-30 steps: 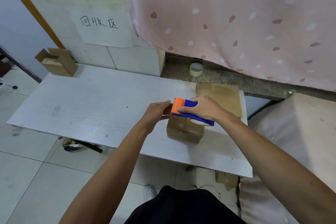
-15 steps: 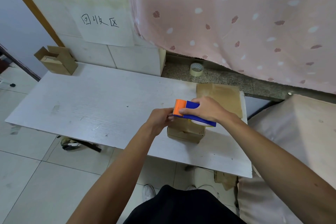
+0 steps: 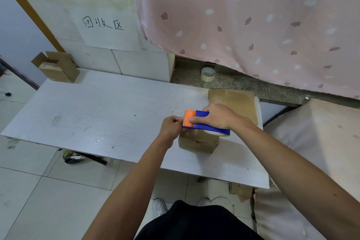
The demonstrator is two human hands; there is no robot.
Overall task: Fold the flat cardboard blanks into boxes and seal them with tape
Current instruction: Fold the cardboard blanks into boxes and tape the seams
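Note:
A small folded cardboard box (image 3: 197,141) stands on the white table (image 3: 109,111) near its front right. My right hand (image 3: 218,116) grips a blue tape dispenser with an orange head (image 3: 196,121) held over the box top. My left hand (image 3: 172,125) has its fingers curled at the dispenser's orange end and the box's left top edge; I cannot tell whether it pinches the tape end. A stack of flat brown cardboard blanks (image 3: 233,101) lies behind the box at the table's right end.
An open-topped folded box (image 3: 56,66) stands at the table's far left corner against white blocks with a handwritten sign (image 3: 103,23). A tape roll (image 3: 208,74) sits on the stone ledge under a pink curtain (image 3: 253,15). A cushion (image 3: 311,142) borders the table's right side.
Both hands and the dispenser stay over the box; my left hand has closed in slightly against the dispenser's orange end. The box has not moved.

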